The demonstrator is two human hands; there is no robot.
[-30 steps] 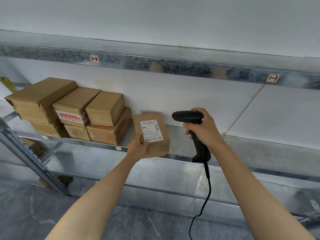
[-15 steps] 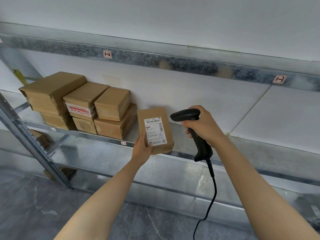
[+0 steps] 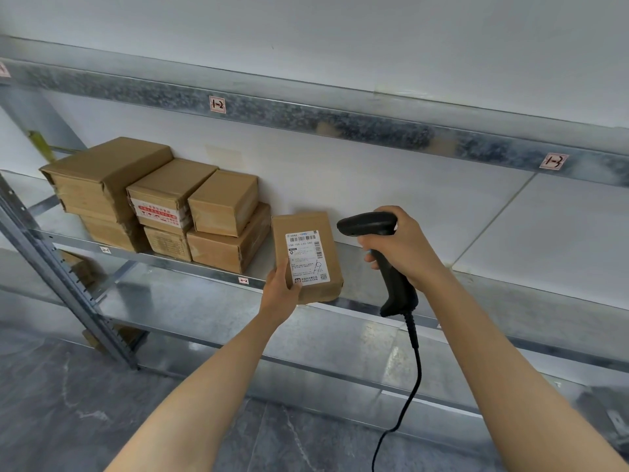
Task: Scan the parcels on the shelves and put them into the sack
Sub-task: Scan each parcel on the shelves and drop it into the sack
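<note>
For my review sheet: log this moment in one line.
left hand: holds labelled parcel | right hand: grips scanner, head toward parcel | stacked parcels: on shelf

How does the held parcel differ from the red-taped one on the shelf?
The held parcel is gripped by the left hand, upright; the red-taped parcel lies flat atop another box. The held parcel shows a white barcode label; the red-taped parcel shows red printed tape. Both are brown cardboard.

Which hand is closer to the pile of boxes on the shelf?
Left. The left hand holds a labelled parcel just right of the pile of boxes; the right hand, gripping the scanner, is farther right, beyond that parcel.
</note>
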